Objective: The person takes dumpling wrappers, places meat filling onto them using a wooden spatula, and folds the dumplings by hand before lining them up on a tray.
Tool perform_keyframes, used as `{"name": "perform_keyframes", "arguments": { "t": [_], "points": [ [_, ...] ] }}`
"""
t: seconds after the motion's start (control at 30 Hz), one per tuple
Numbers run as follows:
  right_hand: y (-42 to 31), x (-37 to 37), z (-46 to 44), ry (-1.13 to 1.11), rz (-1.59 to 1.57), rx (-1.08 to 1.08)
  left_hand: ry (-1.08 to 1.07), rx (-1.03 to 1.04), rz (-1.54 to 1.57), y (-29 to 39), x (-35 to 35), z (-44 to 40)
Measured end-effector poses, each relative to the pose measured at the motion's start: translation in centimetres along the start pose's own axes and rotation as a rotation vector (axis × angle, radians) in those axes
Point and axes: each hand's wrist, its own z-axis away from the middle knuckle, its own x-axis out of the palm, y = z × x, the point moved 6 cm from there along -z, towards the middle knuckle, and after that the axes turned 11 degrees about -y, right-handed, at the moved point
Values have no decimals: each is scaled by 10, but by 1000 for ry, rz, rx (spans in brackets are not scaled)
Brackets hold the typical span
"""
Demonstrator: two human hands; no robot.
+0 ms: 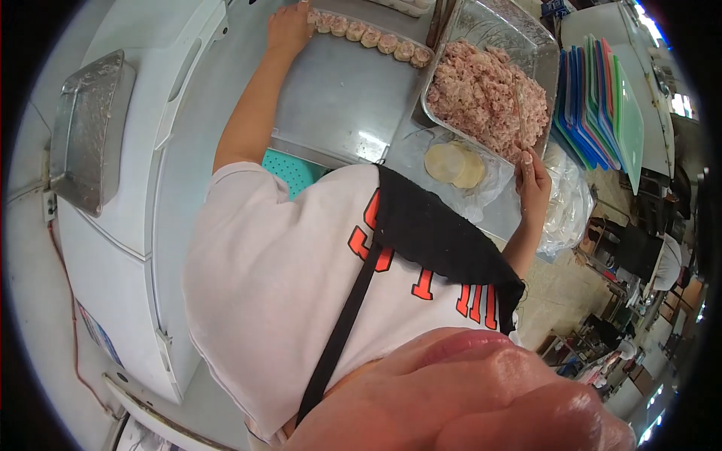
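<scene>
My left hand [291, 28] is at the far left end of a row of small meat-filled dumplings [370, 36] on a metal tray [338, 105]. Its fingers are curled around the endmost dumpling, which they partly hide. At the near right corner of a deep metal pan [481, 16], my right hand [532, 179] grips the lower end of a thin flat stick [520, 109]. The stick lies against the mound of raw minced meat [481, 86] in that pan. Round pale dumpling wrappers [456, 164] rest on clear plastic between the tray and my right hand.
Coloured cutting boards [594, 105] stand to the right, above a clear plastic bag [565, 199]. A turquoise perforated surface [288, 173] shows below the tray. An upright metal pan [90, 131] is on the left beside white cabinets [109, 218]. A person [665, 263] is in the right background.
</scene>
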Motion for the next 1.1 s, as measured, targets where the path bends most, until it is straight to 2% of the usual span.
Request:
{"name": "perform_keyframes", "arguments": {
  "t": [0.07, 0.27, 0.47, 0.57, 0.77, 0.87, 0.97, 1.07, 1.1],
  "points": [
    [2, -1, -1, -20, -20, -22, 51, 72, -1, -2, -4, 1],
    [0, 10, -2, -53, 10, 19, 49, 34, 3, -23, 2, -1],
    [0, 16, 1, -47, 40, 34, -75, 246, 58, -42, 17, -3],
    [0, 18, 3, -35, 34, 48, -40, 304, 42, -40, 21, -15],
    [2, 29, 1, -47, -7, 53, -100, 120, 152, -31, 18, -19],
    [1, 29, 0, -53, -3, 52, -203, 128, 190, -26, 10, -11],
    [-2, 30, 2, -39, 25, 57, -139, 296, 320, -20, 8, -13],
    [0, 31, 3, -26, 19, 67, 33, 457, 161, -11, 7, -17],
    [1, 30, 3, -23, 10, 70, 37, 417, 198, -15, 7, -20]
  ]
}}
